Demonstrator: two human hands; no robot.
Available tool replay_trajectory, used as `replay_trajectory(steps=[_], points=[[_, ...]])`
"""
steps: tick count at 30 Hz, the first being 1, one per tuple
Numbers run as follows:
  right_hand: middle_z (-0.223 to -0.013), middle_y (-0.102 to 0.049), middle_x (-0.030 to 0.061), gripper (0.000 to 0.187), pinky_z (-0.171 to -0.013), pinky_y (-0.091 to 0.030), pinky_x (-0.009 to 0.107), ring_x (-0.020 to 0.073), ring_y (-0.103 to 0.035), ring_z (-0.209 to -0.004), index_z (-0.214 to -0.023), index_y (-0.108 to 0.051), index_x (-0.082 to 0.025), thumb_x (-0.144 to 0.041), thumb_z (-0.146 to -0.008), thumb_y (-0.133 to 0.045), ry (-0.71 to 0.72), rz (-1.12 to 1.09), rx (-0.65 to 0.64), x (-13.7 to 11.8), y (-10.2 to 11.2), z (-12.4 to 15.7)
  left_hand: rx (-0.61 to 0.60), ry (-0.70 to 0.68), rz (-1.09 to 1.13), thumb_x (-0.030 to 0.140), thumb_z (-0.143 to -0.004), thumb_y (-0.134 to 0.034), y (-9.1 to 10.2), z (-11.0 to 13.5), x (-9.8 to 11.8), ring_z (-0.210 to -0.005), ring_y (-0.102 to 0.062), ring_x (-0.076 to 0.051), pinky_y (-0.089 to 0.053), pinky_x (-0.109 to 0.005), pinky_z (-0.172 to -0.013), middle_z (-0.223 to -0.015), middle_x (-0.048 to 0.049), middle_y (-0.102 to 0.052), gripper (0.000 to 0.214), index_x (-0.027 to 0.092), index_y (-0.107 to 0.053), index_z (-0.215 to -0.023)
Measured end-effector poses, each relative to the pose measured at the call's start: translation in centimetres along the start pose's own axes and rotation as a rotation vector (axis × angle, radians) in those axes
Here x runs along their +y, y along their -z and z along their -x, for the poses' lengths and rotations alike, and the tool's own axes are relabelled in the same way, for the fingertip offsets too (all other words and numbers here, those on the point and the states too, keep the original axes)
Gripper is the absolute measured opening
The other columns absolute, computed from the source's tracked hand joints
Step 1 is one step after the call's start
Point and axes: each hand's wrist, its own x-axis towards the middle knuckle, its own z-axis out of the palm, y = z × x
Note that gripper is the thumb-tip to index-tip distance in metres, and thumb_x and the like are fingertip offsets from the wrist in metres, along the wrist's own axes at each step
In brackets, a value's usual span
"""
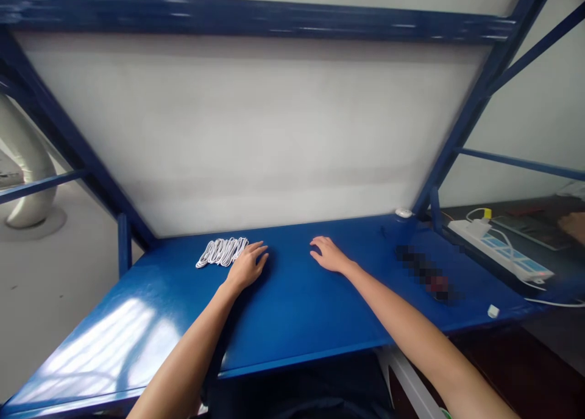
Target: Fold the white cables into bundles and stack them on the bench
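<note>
On the blue tabletop lies a row of coiled white cables, bunched side by side. My left hand is right beside the coils, overlapping their right end in view; its fingers are spread and grip nothing. Whether it touches the cables I cannot tell. My right hand rests over the bare blue surface, fingers apart, with nothing in it. A gap of blue table separates the two hands.
A blue metal frame with a pale panel rises behind the table. To the right are a white power strip with plugs, a blurred-out dark object, a small white cube and a round white item.
</note>
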Motion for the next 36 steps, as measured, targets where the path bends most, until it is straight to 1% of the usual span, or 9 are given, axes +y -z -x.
replay_trajectory(steps=[6, 9, 13, 19, 26, 31, 36], points=[[-0.132, -0.05, 0.0129, 0.036, -0.105, -0.032, 0.044, 0.0263, -0.039, -0.126, -0.121, -0.057, -0.017, -0.035, -0.091, -0.045, -0.006, -0.017, 0.001, 0.1, -0.1, -0.1, -0.13, -0.022, 0.143, 0.045, -0.088, -0.045, -0.3, 0.3, -0.2, -0.123, -0.049, -0.027, -0.037, -0.043, -0.105, -0.132, -0.0116, -0.054, 0.047, 0.019, -0.059, -0.123], [-0.132, -0.049, 0.0134, 0.037, -0.105, -0.031, 0.043, 0.0266, -0.039, -0.127, -0.121, -0.056, -0.016, -0.034, -0.091, -0.045, -0.004, -0.004, 0.002, 0.3, -0.2, -0.1, -0.168, -0.035, 0.14, 0.046, -0.087, -0.046, -0.6, 0.3, -0.4, -0.127, -0.045, -0.027, -0.034, -0.043, -0.107, -0.135, -0.0125, -0.051, 0.049, 0.017, -0.057, -0.125], [-0.133, -0.048, 0.0138, 0.039, -0.106, -0.03, 0.044, 0.0269, -0.038, -0.127, -0.123, -0.055, -0.016, -0.035, -0.091, -0.044, 0.002, 0.006, 0.0, 0.4, -0.3, -0.1, -0.203, -0.022, 0.119, 0.049, -0.087, -0.046, -0.9, 0.3, -0.6, -0.132, -0.037, -0.028, -0.029, -0.043, -0.109, -0.142, -0.0129, -0.044, 0.053, 0.017, -0.054, -0.129], [-0.138, -0.044, 0.014, 0.043, -0.107, -0.028, 0.043, 0.0268, -0.034, -0.132, -0.128, -0.052, -0.016, -0.038, -0.093, -0.04, -0.028, 0.02, -0.027, 0.1, -0.2, 0.0, -0.271, -0.008, 0.082, 0.056, -0.087, -0.043, -0.9, 0.5, -0.4, -0.139, -0.023, -0.029, -0.021, -0.045, -0.112, -0.149, -0.0137, -0.032, 0.064, 0.016, -0.045, -0.137], [-0.147, -0.033, 0.0142, 0.056, -0.11, -0.024, 0.043, 0.0285, -0.025, -0.137, -0.137, -0.043, -0.016, -0.049, -0.093, -0.036, -0.078, 0.045, -0.078, -0.4, -0.1, 0.2, -0.284, 0.0, 0.044, 0.059, -0.087, -0.039, -1.0, 0.4, -0.4, -0.139, -0.022, -0.029, -0.02, -0.044, -0.112, -0.15, -0.0124, -0.031, 0.065, 0.018, -0.043, -0.138], [-0.148, -0.032, 0.0135, 0.061, -0.11, -0.023, 0.041, 0.0271, -0.024, -0.137, -0.139, -0.041, -0.015, -0.053, -0.092, -0.033, -0.086, 0.058, -0.103, -0.6, 0.1, 0.2, -0.31, 0.0, -0.002, 0.061, -0.088, -0.035, -1.1, 0.3, -0.3, -0.14, -0.021, -0.028, -0.02, -0.044, -0.113, -0.15, -0.0128, -0.028, 0.069, 0.016, -0.04, -0.14], [-0.148, -0.032, 0.0132, 0.061, -0.11, -0.022, 0.041, 0.0274, -0.023, -0.137, -0.139, -0.042, -0.015, -0.053, -0.091, -0.034, -0.087, 0.063, -0.097, -0.4, -0.1, 0.1, -0.324, 0.005, -0.016, 0.062, -0.089, -0.033, -0.7, 0.3, -0.1, -0.14, -0.02, -0.028, -0.02, -0.043, -0.113, -0.151, -0.0127, -0.027, 0.07, 0.015, -0.039, -0.141]])
